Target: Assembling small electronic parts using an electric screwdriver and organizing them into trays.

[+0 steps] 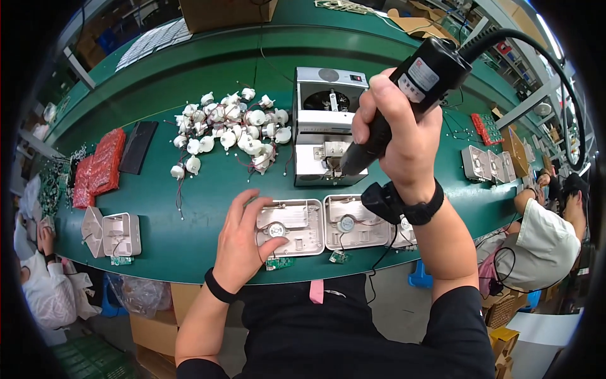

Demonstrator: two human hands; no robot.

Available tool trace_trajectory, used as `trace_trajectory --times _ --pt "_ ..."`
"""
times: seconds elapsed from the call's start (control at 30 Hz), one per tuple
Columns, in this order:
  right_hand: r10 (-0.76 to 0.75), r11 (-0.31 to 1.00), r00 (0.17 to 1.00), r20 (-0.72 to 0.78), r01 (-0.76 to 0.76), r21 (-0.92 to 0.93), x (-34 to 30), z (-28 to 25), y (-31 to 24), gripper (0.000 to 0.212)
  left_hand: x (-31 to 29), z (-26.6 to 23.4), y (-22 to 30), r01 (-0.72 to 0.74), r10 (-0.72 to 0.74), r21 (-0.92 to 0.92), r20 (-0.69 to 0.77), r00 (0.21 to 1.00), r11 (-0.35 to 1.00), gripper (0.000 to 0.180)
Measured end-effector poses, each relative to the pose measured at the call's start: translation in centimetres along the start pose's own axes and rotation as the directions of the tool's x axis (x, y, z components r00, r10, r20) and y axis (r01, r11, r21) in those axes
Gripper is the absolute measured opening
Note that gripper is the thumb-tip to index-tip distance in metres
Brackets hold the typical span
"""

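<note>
**Head view: powered driver and open housings on a green tabletop**

Of the two hands, the right hand (407, 148) is closed around a powered driver (432, 69), a thick black cylinder with pale labels and a ribbed cable (521, 36) at its upper end. The driver slants downward, its lower end in front of a grey box-shaped machine (325, 120) with a dark round chamber. The left hand (238, 246) is spread open at the left end of a pale housing (306, 239), thumb extending over its interior; whether it grips the wall cannot be told. This housing is shallow, ribbed and rectangular, containing a round metallic disc (276, 230); a green circuit board (279, 263) lies at its near edge. Just beside it, to the right, lies a similar housing (372, 237).
</note>
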State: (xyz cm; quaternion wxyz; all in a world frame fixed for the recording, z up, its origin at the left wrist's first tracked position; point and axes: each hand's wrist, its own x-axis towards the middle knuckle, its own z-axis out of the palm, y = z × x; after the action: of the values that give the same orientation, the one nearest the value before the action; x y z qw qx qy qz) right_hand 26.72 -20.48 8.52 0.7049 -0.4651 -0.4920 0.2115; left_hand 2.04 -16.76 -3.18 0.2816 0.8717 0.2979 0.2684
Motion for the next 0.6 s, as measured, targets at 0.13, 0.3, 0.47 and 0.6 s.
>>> trace_trajectory --times 0.13,0.3,0.47,0.6 --pt "0.075 0.989 0.995 0.062 -0.082 0.124 -2.2 1.5 -1.2 0.021 -0.2 0.4 -0.4 0.106 -0.103 -0.126 0.034 0.994 0.986 0.078" --pt "0.081 0.964 0.967 0.240 -0.138 0.229 -4.2 3.8 -2.0 0.027 0.0 0.9 -1.5 0.043 -0.038 -0.106 0.043 0.998 0.993 0.094" --pt "0.064 0.975 0.938 0.342 -0.132 0.178 -4.9 6.7 0.1 0.029 -0.4 2.3 -3.3 0.019 -0.015 -0.174 0.023 1.000 0.985 0.099" --pt "0.060 0.984 0.904 0.423 -0.126 0.130 -5.8 8.6 1.8 0.032 -0.7 3.2 -4.3 0.017 -0.012 -0.224 0.022 1.000 0.974 0.102"
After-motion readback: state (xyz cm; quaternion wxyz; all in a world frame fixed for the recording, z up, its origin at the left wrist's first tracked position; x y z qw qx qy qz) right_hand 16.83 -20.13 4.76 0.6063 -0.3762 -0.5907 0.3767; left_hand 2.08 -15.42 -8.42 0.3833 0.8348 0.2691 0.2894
